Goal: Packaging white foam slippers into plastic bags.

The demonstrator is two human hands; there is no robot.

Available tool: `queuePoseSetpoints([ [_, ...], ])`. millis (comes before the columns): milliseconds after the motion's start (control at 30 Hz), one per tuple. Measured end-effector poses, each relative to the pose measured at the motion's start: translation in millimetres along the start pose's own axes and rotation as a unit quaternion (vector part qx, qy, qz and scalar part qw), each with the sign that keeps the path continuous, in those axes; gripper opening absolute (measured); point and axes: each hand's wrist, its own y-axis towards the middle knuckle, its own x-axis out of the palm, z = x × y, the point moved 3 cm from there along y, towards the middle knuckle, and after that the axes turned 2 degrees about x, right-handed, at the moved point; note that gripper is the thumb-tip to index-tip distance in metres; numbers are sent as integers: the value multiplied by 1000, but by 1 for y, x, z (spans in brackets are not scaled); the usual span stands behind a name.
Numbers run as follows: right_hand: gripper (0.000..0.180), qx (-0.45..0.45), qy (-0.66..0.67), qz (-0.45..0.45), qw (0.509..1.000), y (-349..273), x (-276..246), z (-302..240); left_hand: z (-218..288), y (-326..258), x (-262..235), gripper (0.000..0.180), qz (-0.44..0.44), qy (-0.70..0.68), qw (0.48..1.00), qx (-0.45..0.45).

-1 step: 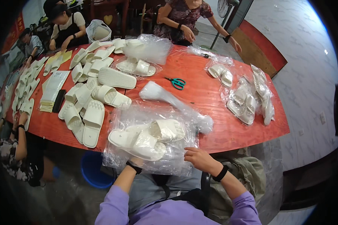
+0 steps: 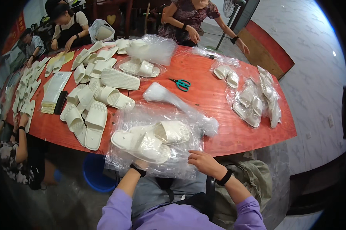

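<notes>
A pair of white slippers [image 2: 151, 142] lies with clear plastic bags [image 2: 180, 168] at the table's near edge, partly overlaid by shiny film. My left hand [image 2: 142, 164] reaches in at the near slipper's side, its fingers hidden under the slipper and plastic. Beside the right edge of the bags, my right hand [image 2: 205, 163] has its fingers stretched out toward the film, holding nothing I can see. Just beyond the slippers lies a bunched roll of clear plastic [image 2: 176, 103].
Loose white slippers [image 2: 95, 119] pile up on the left of the red table [image 2: 219, 111]. Green-handled scissors [image 2: 182, 85] lie mid-table; bagged slippers [image 2: 253, 101] sit at the right. A blue bucket [image 2: 98, 174] stands below. Other people [image 2: 188, 23] work around the table.
</notes>
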Motion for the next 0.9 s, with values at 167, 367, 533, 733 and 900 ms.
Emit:
queuePoseSetpoints([
  [167,55,10,4,-181,983,-14,3,6,-9,-9,16,45,38,7,999,13],
  [367,63,90,366,-84,922,43,-65,5,-14,-14,24,46,91,25,995,16],
  [533,73,215,67,223,948,73,38,36,-13,-1,22,46,130,35,990,46],
  [733,79,263,122,217,932,81,91,31,-76,-58,-5,46,183,59,980,47],
  [900,79,299,42,214,929,74,86,38,-41,-93,-122,40,178,389,887,-176],
])
